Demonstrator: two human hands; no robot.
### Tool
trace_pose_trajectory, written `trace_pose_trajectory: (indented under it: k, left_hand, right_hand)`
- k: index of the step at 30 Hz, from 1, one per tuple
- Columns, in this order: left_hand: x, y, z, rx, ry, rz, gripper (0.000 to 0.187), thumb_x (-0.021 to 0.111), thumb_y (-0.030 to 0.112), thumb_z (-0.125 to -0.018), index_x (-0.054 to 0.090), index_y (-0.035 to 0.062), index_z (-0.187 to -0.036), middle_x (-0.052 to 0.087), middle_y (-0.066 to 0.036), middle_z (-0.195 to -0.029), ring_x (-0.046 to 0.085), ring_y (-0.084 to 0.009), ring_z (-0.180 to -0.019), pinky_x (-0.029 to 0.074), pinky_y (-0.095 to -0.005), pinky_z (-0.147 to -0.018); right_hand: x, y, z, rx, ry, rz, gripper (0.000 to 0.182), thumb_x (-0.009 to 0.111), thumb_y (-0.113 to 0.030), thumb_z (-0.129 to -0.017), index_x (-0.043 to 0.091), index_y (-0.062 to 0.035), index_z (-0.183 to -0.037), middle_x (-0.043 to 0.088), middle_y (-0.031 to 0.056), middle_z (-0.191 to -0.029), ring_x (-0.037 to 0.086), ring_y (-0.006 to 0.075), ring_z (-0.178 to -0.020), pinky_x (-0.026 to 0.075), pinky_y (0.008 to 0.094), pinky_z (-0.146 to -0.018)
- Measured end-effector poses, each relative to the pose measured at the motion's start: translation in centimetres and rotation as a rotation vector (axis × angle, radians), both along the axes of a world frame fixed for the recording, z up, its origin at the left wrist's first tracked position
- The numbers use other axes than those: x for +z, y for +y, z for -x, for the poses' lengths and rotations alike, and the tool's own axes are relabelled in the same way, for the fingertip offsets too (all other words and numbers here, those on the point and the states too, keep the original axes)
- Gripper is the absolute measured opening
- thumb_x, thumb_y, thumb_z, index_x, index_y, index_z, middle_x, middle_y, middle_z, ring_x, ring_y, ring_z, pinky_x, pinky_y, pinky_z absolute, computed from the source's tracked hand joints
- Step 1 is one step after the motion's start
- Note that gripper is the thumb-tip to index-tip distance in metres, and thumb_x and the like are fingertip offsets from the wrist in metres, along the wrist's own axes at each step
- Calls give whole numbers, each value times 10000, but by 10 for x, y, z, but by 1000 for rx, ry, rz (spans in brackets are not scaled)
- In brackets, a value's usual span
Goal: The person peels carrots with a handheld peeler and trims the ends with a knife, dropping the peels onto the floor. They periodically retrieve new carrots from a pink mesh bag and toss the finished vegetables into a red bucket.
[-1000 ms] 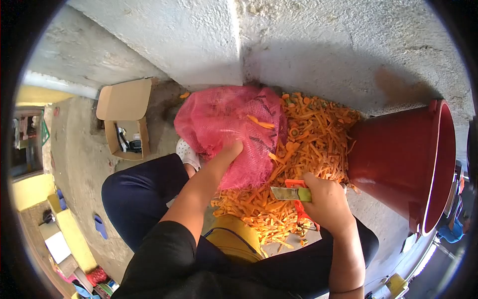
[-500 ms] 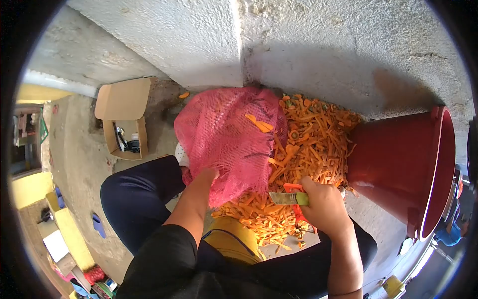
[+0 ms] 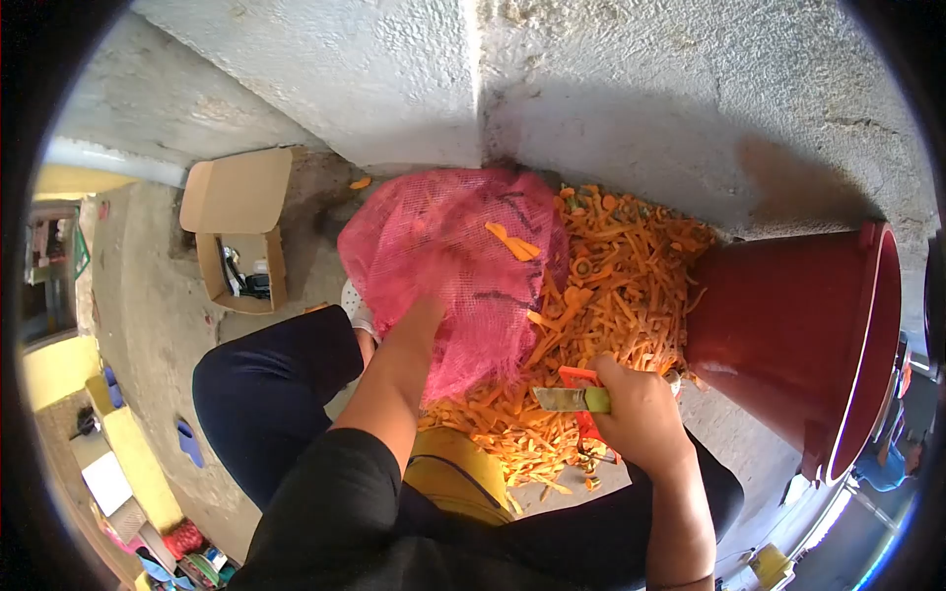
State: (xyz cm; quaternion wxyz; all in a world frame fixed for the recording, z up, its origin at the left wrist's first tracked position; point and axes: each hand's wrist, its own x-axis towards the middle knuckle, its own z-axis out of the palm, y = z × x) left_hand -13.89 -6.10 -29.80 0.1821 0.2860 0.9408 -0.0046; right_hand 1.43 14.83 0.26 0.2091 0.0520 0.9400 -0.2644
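A pink mesh sack lies in front of me, its contents mostly hidden by the netting. My left hand reaches into it; the mesh and motion blur hide the fingers. A piece of orange peel rests on top of the sack. My right hand is closed around a knife with a green handle, its short blade pointing left. An orange plastic part shows beside the knife at the same hand. Beneath and behind them spreads a large heap of orange peelings.
A dark red tub lies tilted at the right, against the heap. Between my legs stands a yellow bucket. An opened cardboard box sits on the floor at the left. A rough wall closes off the far side.
My left hand has moved forward, deeper into the mesh sack, and the netting has shifted around it. The right hand keeps hold of the knife in nearly the same place.
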Motion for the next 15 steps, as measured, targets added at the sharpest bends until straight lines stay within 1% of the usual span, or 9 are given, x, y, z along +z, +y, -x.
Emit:
trace_pose_trajectory:
  k: [2, 5, 8, 12, 15]
  left_hand:
    - [-13, -11, -7, -2, -14, 49, 329, 374, 175, -818, 517, 15, -1067, 521, -194, -1030, 454, -275, -1035, 360, -353, -884]
    - [-36, -36, -27, 171, -96, 97, 334, 371, 188, -821, 510, 13, -1070, 510, -197, -1046, 448, -281, -1043, 358, -358, -887]
    - [-50, -56, -49, 326, -203, 85, 340, 368, 202, -825, 504, 12, -1072, 500, -199, -1063, 442, -286, -1052, 356, -362, -889]
    - [-57, -65, -52, 492, -260, -33, 348, 365, 219, -830, 495, 11, -1076, 486, -202, -1084, 433, -293, -1063, 353, -368, -893]
    - [-60, -74, -36, 605, -259, -172, 355, 362, 232, -833, 489, 10, -1079, 476, -204, -1100, 427, -299, -1072, 351, -373, -895]
  right_hand:
    - [-2, 2, 0, 6, -13, -9, 156, 553, -156, -690, 471, -72, -793, 559, 132, -651, 558, 326, -617, 444, 409, -532]
    - [-3, 3, 0, 7, -38, -28, 167, 556, -153, -681, 472, -70, -799, 560, 131, -658, 560, 321, -625, 447, 404, -539]
    - [-2, 2, 0, 24, -36, -38, 168, 558, -159, -685, 472, -69, -798, 562, 128, -657, 561, 318, -623, 449, 401, -537]
    - [-3, 2, 0, 33, -30, -27, 174, 562, -175, -697, 471, -70, -802, 564, 126, -656, 561, 319, -616, 448, 401, -529]
    - [-3, 1, 2, 36, -34, -29, 174, 560, -182, -708, 469, -69, -804, 563, 129, -656, 561, 320, -614, 446, 401, -523]
